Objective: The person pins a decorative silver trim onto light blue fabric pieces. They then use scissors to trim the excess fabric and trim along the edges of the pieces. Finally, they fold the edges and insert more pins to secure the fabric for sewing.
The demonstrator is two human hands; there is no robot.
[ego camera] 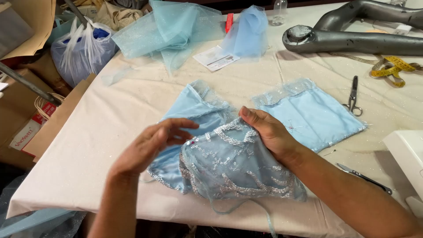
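Note:
A light blue fabric piece (194,110) lies on the table (110,114), and over its near part sits a sheer blue panel with silver embroidery (233,172). My left hand (152,145) hovers at the panel's left edge, fingers apart, fingertips close to a small pin head. My right hand (269,132) rests palm down on the embroidered panel's upper right part, pressing it flat. A second light blue fabric piece (313,114) with a lace top edge lies just right of that hand.
Scissors (352,97) and a yellow tape measure (390,68) lie at the right. Small snips (363,176) rest near my right forearm. A grey mannequin part (352,39) lies at the back. Blue tulle bundles (172,31), a paper card (216,57), a white machine corner (407,154).

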